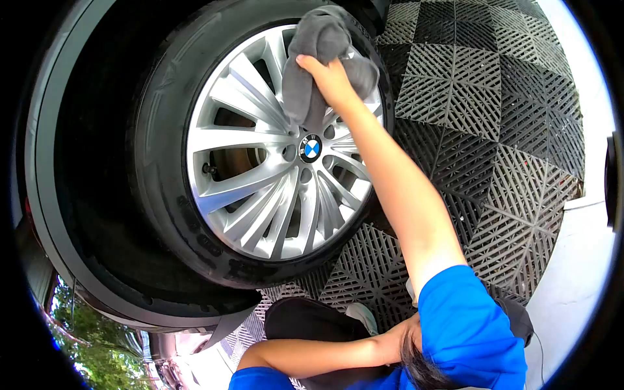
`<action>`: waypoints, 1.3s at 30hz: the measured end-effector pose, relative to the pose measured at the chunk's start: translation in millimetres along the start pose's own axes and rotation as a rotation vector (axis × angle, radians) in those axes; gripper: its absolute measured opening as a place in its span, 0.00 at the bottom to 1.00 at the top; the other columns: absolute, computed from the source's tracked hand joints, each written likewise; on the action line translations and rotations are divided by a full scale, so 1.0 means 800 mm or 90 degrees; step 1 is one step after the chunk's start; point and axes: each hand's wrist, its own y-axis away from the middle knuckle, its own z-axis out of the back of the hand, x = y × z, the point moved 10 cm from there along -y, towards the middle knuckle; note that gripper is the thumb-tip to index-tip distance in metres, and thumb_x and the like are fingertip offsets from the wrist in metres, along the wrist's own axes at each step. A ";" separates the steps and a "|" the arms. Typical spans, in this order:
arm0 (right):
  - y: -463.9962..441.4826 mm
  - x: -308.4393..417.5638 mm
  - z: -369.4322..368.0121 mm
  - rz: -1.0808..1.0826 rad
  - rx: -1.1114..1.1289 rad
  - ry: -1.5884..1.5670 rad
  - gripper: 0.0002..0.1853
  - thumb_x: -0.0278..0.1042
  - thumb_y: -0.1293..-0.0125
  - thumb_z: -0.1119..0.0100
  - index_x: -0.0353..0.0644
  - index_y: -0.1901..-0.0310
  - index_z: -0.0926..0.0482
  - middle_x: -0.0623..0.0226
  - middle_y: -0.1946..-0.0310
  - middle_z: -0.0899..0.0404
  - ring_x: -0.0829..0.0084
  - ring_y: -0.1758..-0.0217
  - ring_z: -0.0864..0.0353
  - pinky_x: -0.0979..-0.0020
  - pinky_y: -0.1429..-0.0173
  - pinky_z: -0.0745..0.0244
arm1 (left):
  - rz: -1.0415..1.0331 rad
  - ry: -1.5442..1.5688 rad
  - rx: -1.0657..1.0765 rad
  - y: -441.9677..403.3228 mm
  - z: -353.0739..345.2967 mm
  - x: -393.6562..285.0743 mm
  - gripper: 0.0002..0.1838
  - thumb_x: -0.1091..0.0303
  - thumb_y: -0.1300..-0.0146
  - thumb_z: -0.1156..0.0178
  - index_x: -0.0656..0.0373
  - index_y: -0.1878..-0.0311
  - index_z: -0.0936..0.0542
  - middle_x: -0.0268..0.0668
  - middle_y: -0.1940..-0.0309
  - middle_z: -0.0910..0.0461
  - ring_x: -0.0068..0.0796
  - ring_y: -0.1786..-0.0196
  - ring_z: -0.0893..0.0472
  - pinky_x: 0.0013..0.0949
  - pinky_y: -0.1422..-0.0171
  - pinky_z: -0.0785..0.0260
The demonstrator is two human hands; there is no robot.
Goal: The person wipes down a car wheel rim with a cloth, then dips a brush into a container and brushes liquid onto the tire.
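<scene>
R hand [330, 80] grip clenched w/ gray cloth [317, 39] over wheel [250, 138]; L hand [398, 339] grip partly hidden, can't tell.

Flooring [452, 84]: slotted tiles, grey and black, checkerboard layout, diagonal ribbing, small scattered specks. Right side: white wall-like surface [564, 292], brightly lit; dark fitting [611, 182] at far right edge, type unclear. Near left: green foliage [104, 354], sunlit, outdoors.
</scene>
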 end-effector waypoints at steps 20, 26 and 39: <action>0.103 -0.009 0.023 -0.029 -0.138 0.047 0.25 0.33 0.43 0.38 0.29 0.46 0.27 0.53 0.51 0.21 0.62 0.44 0.22 0.65 0.41 0.28 | 0.259 0.466 -0.051 0.000 0.030 0.022 0.17 0.69 0.38 0.51 0.62 0.48 0.24 0.47 0.51 0.22 0.45 0.46 0.26 0.44 0.38 0.38; 0.180 0.001 0.046 -0.014 -0.183 0.167 0.22 0.29 0.48 0.39 0.30 0.50 0.24 0.44 0.55 0.19 0.51 0.47 0.19 0.59 0.44 0.27 | 0.091 0.226 -0.045 0.002 -0.006 0.044 0.20 0.69 0.39 0.51 0.64 0.44 0.26 0.49 0.49 0.23 0.46 0.45 0.26 0.42 0.35 0.38; -0.018 -0.020 0.099 0.118 -0.189 0.232 0.30 0.49 0.40 0.44 0.28 0.46 0.27 0.39 0.43 0.29 0.44 0.36 0.33 0.52 0.32 0.40 | 0.059 0.049 -0.178 0.004 0.042 0.028 0.06 0.69 0.39 0.50 0.61 0.68 0.29 0.39 0.76 0.27 0.38 0.68 0.26 0.42 0.54 0.35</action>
